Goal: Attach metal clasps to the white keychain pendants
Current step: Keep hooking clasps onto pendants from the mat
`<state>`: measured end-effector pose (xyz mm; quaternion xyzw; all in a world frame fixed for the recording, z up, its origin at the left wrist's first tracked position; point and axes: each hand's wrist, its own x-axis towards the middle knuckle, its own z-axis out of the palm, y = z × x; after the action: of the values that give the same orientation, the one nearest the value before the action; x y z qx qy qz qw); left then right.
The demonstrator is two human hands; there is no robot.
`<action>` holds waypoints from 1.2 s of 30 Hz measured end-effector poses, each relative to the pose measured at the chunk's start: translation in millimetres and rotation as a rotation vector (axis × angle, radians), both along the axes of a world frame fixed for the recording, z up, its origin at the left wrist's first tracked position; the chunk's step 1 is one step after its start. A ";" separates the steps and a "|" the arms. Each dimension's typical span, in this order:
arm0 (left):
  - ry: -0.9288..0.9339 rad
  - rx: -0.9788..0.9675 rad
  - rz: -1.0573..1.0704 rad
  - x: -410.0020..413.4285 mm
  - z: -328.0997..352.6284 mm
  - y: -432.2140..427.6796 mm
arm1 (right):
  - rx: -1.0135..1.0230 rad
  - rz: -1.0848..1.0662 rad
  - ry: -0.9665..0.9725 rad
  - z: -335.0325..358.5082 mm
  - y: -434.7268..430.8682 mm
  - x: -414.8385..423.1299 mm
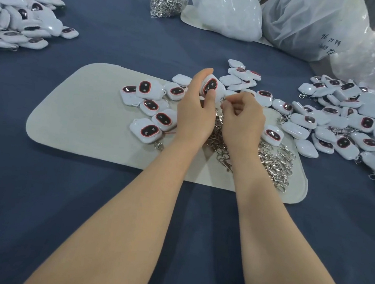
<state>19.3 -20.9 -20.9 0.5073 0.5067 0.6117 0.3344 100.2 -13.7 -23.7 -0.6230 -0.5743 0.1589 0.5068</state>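
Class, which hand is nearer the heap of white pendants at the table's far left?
Left. The left hand, gripping a pendant, lies right of the heap; the right hand lies further right.

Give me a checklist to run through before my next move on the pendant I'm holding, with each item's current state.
1. Pendant in grip: ok, the left hand curls round the pendant, dark face toward the camera.
2. Clasp in the right hand: cannot tell, its fingers pinch beside the pendant and hide what they hold.
3. Clasp hooked onto the pendant: cannot tell, the joint is hidden.
4. Loose clasps within reach: ok, a pile lies on the mat beneath the hands.
5. Other pendants at hand: ok, a cluster lies on the mat left of the hands.
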 end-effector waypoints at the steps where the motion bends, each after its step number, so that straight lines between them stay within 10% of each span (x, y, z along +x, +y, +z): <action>1: 0.016 0.014 -0.001 -0.2 -0.1 -0.4 | -0.006 -0.001 0.002 0.1 -0.1 -0.1; 14: 0.017 -0.096 0.102 -2.0 -1.4 3.3 | -0.059 0.033 -0.045 -0.4 -0.8 0.4; 25: -0.338 -0.177 0.025 -1.5 3.2 6.2 | 0.086 0.014 0.152 2.1 -1.5 -2.3; 36: -0.132 -0.045 0.042 -2.6 4.2 0.1 | 0.069 0.007 0.021 0.5 -0.9 -1.4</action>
<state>16.7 -20.7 -16.7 0.4473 0.5076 0.6393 0.3653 98.8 -14.6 -23.3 -0.6015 -0.5763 0.1472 0.5334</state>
